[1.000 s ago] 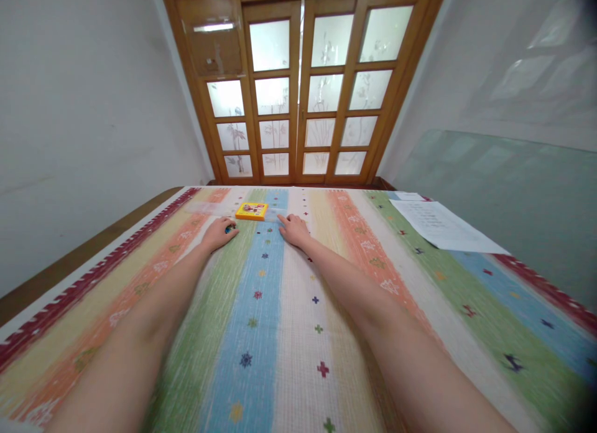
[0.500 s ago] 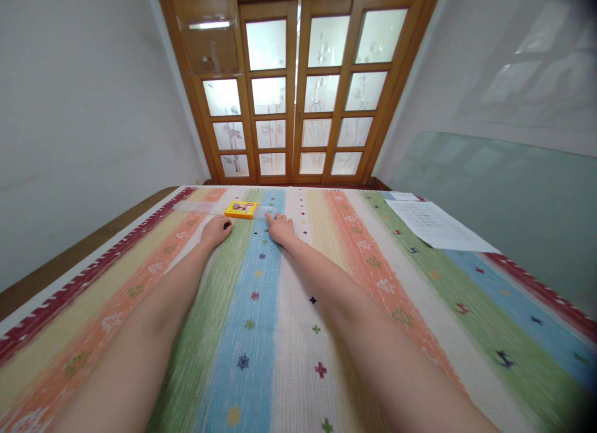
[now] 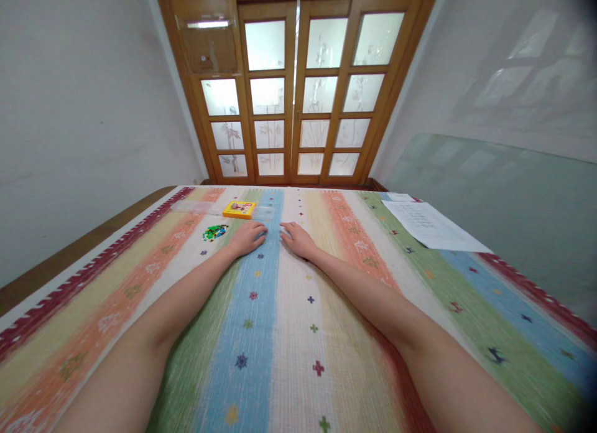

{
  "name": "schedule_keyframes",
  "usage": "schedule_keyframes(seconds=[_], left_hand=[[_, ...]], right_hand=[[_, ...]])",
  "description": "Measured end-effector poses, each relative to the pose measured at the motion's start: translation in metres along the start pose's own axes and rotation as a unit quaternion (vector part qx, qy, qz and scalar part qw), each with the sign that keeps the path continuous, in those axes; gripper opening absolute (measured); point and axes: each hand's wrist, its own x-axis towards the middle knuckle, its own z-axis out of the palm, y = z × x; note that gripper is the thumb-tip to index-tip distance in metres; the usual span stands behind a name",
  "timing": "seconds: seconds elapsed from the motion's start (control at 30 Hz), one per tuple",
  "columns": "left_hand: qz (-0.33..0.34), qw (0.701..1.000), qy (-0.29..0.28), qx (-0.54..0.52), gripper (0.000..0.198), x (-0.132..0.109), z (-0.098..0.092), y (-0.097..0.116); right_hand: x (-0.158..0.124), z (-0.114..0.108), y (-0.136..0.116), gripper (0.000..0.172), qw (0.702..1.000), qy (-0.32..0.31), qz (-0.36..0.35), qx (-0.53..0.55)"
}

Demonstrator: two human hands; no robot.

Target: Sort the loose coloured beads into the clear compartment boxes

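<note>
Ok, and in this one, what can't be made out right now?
All in the head view:
Palms of the left hand and right hand: hidden behind the hands' own backs.
Small green and blue pieces: too small to count.
Print on the paper and yellow box: too small to read.
Left arm and right arm: cut off by the bottom edge.

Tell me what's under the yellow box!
The striped tablecloth shows around the yellow box, and clear plastic sticks out on both sides. Whether that plastic runs underneath, I can't tell, because the box covers that spot.
</note>
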Motion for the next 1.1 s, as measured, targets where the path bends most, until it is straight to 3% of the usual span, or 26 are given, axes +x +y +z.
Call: schedule_keyframes(seconds=[0.07,0.17,0.33,0.43,0.6,0.7,0.77,0.87,1.0,1.1], left_hand=[[-0.009,1.000,-0.012,-0.006,0.024,0.009,0.006,0.012],[-0.042,0.999,-0.015,0.019,0.020,0.014,0.005,0.012],[-0.062,0.996,0.003,0.067,0.019,-0.004,-0.012,-0.017],[-0.107,0.990,0.030,0.087,0.017,-0.023,-0.023,-0.040],[-0.155,0.980,0.048,0.117,0.015,-0.052,-0.038,-0.069],[-0.178,0.974,0.069,0.119,0.016,-0.056,-0.040,-0.069],[-0.178,0.975,0.076,0.107,0.018,-0.051,-0.037,-0.058],[-0.123,0.988,0.062,0.068,0.022,-0.034,-0.024,-0.021],[-0.004,0.999,-0.033,-0.019,0.025,-0.002,0.003,0.043],[0.036,0.996,-0.074,-0.045,0.039,0.016,0.019,0.081]], right_hand=[[-0.013,-0.007,0.007,0.045,1.000,-0.001,-0.010,0.011],[-0.034,-0.020,0.018,0.041,0.999,-0.004,-0.022,0.026],[-0.071,-0.043,0.035,0.035,0.998,-0.018,-0.033,0.052],[-0.087,-0.051,0.039,0.032,0.997,-0.012,-0.025,0.074],[-0.093,-0.047,0.038,0.029,0.993,0.024,0.026,0.110],[-0.090,-0.041,0.038,0.024,0.995,0.038,0.003,0.088],[-0.089,-0.039,0.040,0.023,0.996,0.036,-0.019,0.080],[-0.089,-0.039,0.042,0.022,0.995,0.036,-0.053,0.070],[-0.093,-0.041,0.040,0.022,0.996,0.037,-0.077,0.029],[-0.096,-0.044,0.036,0.027,0.996,0.031,-0.079,-0.014]])
